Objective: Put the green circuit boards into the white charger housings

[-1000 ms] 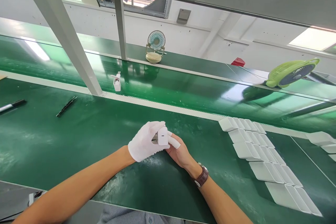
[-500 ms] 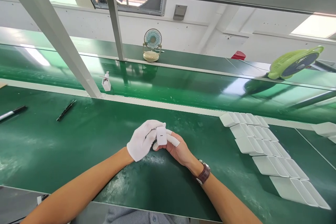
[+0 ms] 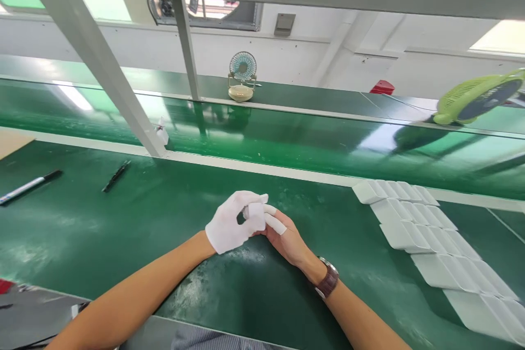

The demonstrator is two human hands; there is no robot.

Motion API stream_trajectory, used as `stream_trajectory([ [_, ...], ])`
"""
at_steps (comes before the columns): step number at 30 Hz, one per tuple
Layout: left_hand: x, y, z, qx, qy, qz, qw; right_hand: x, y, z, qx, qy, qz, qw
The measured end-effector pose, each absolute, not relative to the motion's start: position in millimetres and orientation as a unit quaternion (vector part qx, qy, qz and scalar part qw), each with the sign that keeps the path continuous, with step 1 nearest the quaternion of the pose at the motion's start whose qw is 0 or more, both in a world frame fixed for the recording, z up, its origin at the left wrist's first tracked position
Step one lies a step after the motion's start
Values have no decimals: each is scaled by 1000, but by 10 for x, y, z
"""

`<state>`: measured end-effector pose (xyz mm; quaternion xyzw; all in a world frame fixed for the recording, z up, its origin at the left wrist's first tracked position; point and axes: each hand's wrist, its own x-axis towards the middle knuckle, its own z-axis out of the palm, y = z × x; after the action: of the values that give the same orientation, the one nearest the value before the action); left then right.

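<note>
A brown-strapped watch [image 3: 327,279] circles the wrist of the bare right hand [image 3: 288,240], whose fingers, two in white caps [image 3: 275,223], grip a small smooth white block [image 3: 257,214] from the right. The left hand [image 3: 229,225], in a white fabric glove, pinches its left side. Below spreads a green worktop [image 3: 164,224], scuffed with whitish patches. To the right lie glossy, hollow white shells [image 3: 435,240] in five rows; to the left, one white-and-black pen [image 3: 30,187] and one thin black tool [image 3: 116,176]. Beyond, a shiny green strip [image 3: 262,139] bears one white piece [image 3: 162,134]. Farthest, two round fans, one small and beige [image 3: 243,76], one lime green [image 3: 471,97], stand before a white wall [image 3: 303,57].
</note>
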<state>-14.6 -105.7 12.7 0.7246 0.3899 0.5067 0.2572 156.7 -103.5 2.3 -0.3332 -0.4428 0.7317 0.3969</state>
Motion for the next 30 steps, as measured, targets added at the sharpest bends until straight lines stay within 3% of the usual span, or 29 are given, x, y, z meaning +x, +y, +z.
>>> stream_trajectory([
  [3, -128, -998, 86, 731, 367, 521, 243, 1660, -994, -54, -407, -511, 633, 416],
  [6, -138, -931, 9, 731, 387, 504, 248, 1796, -910, -107, -472, -617, 462, 427],
  [12, -159, -854, -100, 736, 476, 410, 252, 1874, -815, -90, -455, -771, 194, 401],
  [21, -152, -849, -83, 725, 514, 365, 276, 1834, -869, -52, -366, -829, 156, 393],
  [30, -161, -847, -166, 734, 519, 358, 252, 1823, -866, -27, -324, -839, 197, 390],
])
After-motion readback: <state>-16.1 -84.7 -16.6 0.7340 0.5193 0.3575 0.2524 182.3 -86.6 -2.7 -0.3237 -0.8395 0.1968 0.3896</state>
